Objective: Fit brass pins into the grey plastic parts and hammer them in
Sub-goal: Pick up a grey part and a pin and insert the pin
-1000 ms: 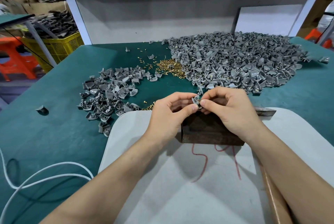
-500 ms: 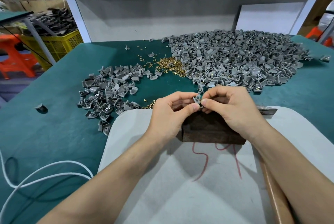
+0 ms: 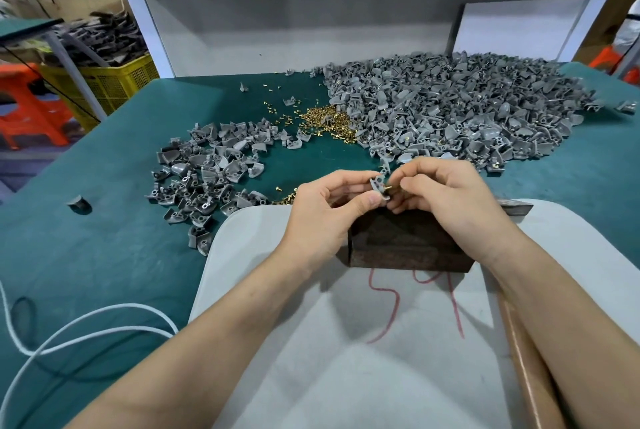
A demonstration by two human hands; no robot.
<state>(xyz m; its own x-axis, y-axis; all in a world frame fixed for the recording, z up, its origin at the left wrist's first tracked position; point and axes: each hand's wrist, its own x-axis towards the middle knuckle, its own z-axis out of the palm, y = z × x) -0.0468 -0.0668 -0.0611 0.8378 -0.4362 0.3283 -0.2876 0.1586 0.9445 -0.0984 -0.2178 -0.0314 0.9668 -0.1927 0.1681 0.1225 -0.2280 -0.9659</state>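
On the worktop (image 3: 104, 255) a pile (image 3: 207, 179) of grey parts is seen at left, with loose pins (image 3: 329, 120) behind it. One part (image 3: 376, 185) is pinched in the left hand (image 3: 325, 217), the grip closed round it. A pin (image 3: 388, 189) is held against it by the right hand (image 3: 450, 200), the fingertips pinched shut. Fitting is judged to be under way. Next, the pin must be seated squarely and the part laid on the block (image 3: 405, 245) for hammering.

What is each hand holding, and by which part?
The left hand pinches a grey plastic part by its edges, thumb below and forefinger above. The right hand pinches a brass pin by the end away from the part.
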